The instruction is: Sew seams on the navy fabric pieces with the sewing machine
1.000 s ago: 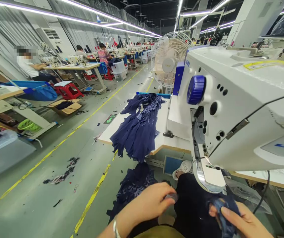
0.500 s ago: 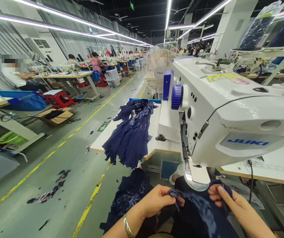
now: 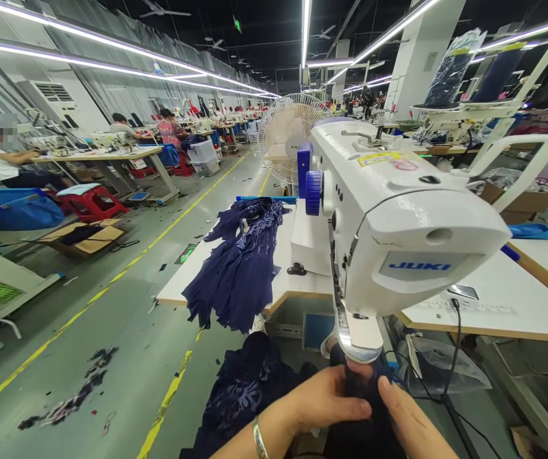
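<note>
My left hand [image 3: 324, 401], with a silver bangle on its wrist, grips a dark navy garment [image 3: 367, 382] just under the rounded metal tip of the white JUKI sewing machine [image 3: 412, 217]. Across from it, my right hand [image 3: 410, 417] has its thumb up against the same cloth; its other fingers are hidden behind the fabric. Both hands are close together, and the cloth between them is blurred. Another navy piece with a leaf-like pattern [image 3: 243, 398] hangs to the left of my left forearm. Whether it joins the held garment cannot be seen.
A pile of navy garments [image 3: 238, 264] lies on the white machine table [image 3: 173, 287], hanging over its front edge. Behind stands a large fan [image 3: 293, 137]. A phone [image 3: 464, 292] rests on the right tabletop, with a black cable in front. Several people sit at machines on the left.
My hands have come closer together, and the cloth stretched between them is now gathered under the machine's tip. My right hand has moved left. The view has turned to the right.
</note>
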{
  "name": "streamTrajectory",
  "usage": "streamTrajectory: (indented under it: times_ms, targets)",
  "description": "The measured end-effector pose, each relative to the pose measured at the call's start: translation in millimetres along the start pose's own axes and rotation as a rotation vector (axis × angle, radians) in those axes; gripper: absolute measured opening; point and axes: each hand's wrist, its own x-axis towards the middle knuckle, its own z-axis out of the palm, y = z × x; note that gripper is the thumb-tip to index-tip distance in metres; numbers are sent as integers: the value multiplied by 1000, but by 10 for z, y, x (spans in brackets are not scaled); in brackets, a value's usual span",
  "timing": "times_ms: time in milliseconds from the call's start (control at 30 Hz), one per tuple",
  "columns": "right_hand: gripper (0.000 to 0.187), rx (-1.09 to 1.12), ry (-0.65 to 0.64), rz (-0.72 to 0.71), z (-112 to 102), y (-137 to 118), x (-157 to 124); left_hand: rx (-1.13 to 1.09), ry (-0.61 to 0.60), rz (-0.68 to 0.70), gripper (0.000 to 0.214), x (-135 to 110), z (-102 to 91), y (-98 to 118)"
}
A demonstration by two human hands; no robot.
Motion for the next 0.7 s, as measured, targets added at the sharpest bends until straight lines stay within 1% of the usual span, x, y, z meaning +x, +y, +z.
streamTrajectory:
  times_ms: [67, 133, 167, 267, 300, 333, 400, 433, 467, 533, 567, 633, 700]
  targets:
    - [40, -59, -55, -18, 19, -91, -22, 45, -58, -66, 43, 35, 50, -23]
    - [41, 10, -115, -17, 37, -222, -15, 106, -76, -87, 41, 43, 61, -19]
    - [41, 70, -105, -6, 44, -279, -2, 116, -73, -80, 43, 40, 51, -10]
    - [42, 211, 46, 17, 42, -364, 55, 28, -74, -89, 52, 14, -18, 25]
    - [44, 236, 65, 10, 32, -363, 74, -7, -72, -114, 52, 0, -44, 40]
    - [47, 259, 57, 2, 16, -355, 91, -34, -66, -139, 50, -15, -68, 56]
    - [51, 311, 10, 2, -26, -327, 118, -49, -61, -163, 40, -46, -97, 94]
    - [49, 344, 0, 7, -51, -313, 129, -40, -57, -161, 34, -60, -103, 114]
    - [44, 381, 11, 10, -78, -301, 137, -24, -51, -152, 29, -72, -105, 133]
    - [27, 456, 80, -14, -140, -281, 146, 11, -27, -128, 24, -91, -101, 167]
    - [25, 492, 116, -46, -175, -272, 145, 24, -10, -114, 25, -98, -99, 182]
    - [27, 545, 145, -118, -248, -251, 126, 43, 22, -103, 33, -111, -95, 210]
    - [23, 564, 111, -155, -311, -235, 86, 104, 32, -126, 37, -128, -86, 245]
